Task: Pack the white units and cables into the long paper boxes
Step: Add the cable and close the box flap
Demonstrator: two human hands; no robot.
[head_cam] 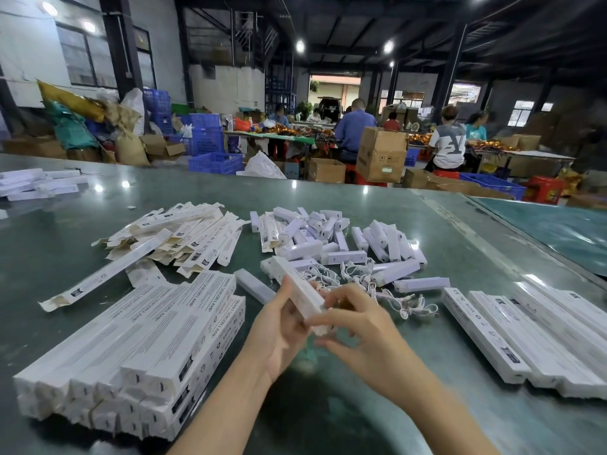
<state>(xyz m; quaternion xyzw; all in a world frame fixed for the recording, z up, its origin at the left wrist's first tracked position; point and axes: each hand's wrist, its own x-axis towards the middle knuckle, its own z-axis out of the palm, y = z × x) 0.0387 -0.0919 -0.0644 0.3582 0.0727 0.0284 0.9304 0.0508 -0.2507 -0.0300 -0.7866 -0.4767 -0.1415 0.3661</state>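
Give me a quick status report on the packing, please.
Left hand grips a long white box above the table. Right hand fingers pinch its near end. Loose cables and white units lie behind. Nothing in the way.

A long white paper box [300,292] is gripped near its lower end, slanting up and away to the left. Loose white units [341,239] lie piled beyond the grip, tangled white cables [361,280] just right of it.
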